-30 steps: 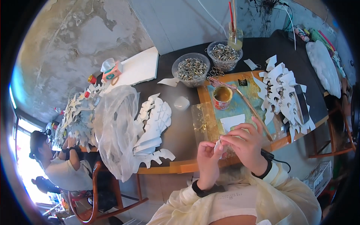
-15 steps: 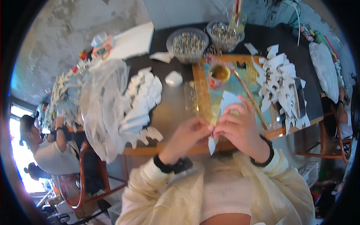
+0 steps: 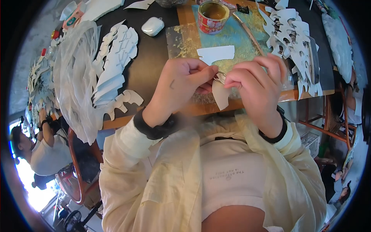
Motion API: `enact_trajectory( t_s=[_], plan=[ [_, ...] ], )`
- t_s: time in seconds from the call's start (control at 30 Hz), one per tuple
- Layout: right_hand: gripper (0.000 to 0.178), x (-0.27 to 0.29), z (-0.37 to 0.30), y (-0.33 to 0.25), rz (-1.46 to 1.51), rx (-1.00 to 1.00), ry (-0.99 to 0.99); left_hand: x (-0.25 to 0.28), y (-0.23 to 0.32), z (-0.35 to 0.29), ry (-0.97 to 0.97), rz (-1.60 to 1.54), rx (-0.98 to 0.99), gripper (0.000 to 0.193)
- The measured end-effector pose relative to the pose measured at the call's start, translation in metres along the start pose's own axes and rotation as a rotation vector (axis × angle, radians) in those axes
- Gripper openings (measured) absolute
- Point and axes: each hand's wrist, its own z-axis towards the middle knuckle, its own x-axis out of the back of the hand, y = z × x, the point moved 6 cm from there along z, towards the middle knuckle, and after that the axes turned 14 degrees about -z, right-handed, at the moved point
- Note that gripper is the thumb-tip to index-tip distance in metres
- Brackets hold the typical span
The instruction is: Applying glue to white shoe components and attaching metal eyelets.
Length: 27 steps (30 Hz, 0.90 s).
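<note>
My left hand [image 3: 177, 87] pinches thumb and fingertips at a small shiny metal fitting [image 3: 220, 76] on a white cut-out piece [image 3: 221, 97]. My right hand [image 3: 257, 87] grips the same piece from the other side, between thumb and curled fingers. The lower end hangs down to a narrowed tip near the table's front edge. A white curved strip [image 3: 216, 54] shows just beyond the fingers; whether it joins the held piece is hidden. Beyond it stands a red-patterned tub [image 3: 212, 18] of yellowish-brown paste, beside a slim stick [image 3: 249, 34].
Overlapping white cut pieces [image 3: 116, 58] lie at left by a translucent plastic bag [image 3: 75, 73]. More, with metal fittings, form a pile [image 3: 290, 34] at right. A white rounded case [image 3: 153, 26] sits on the dark table. Another person [image 3: 50, 147] sits far left.
My view has shifted lower and nearer, so the bowls of metal bits have mostly left it. The metal fitting between my fingers has come into sight, and the held piece has turned.
</note>
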Motion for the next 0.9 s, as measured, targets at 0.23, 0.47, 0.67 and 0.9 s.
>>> enact_trajectory(
  t_s=[0.23,0.47,0.67,0.9],
  plan=[
    [0.016,0.002,-0.017,0.006,0.048,-0.043,-0.022,-0.009,-0.014,-0.008,0.125,-0.226,-0.039,0.025],
    [0.020,-0.007,-0.012,0.017,0.180,-0.191,-0.148,-0.012,-0.017,-0.011,0.165,-0.247,-0.135,0.021],
    [0.022,0.005,-0.016,0.015,0.194,-0.064,-0.009,-0.017,-0.019,-0.014,0.099,-0.315,-0.027,0.016],
    [0.030,0.010,-0.017,0.004,0.204,0.126,0.011,-0.021,-0.014,-0.020,0.090,-0.332,-0.093,0.014]
  ],
)
